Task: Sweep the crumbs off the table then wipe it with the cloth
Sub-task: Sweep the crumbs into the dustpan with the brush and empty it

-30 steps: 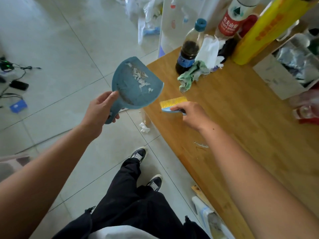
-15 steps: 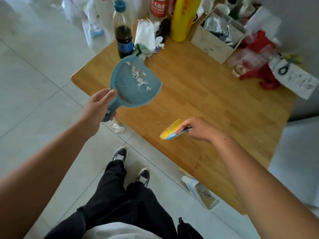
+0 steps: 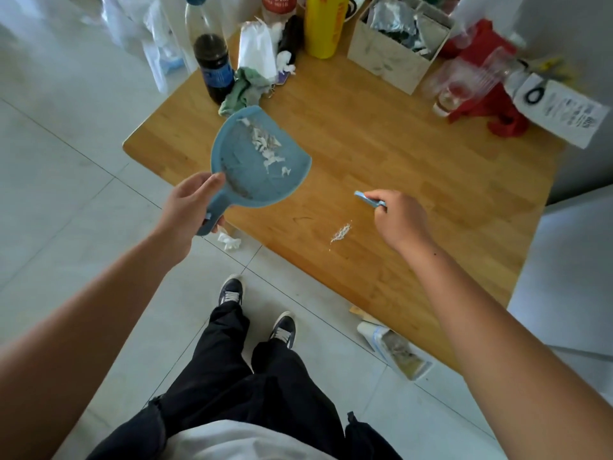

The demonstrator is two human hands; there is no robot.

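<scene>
My left hand grips the handle of a blue dustpan, held up over the near left edge of the wooden table. White crumbs lie inside the pan. My right hand holds a small blue brush over the table; its bristles are hidden. A thin line of white crumbs lies on the wood just left of that hand. A crumpled green cloth rests at the far left of the table beside a dark bottle.
At the back of the table stand a yellow roll, a cardboard box of scraps, clear plastic cups on red fabric and a paper sheet. A white paper scrap lies on the tiled floor below the table edge. My feet stand close by.
The view swung right and further over the table. My right hand carried the brush right, past a line of crumbs now visible, and turned it so the yellow bristles are hidden. The dustpan stays raised.
</scene>
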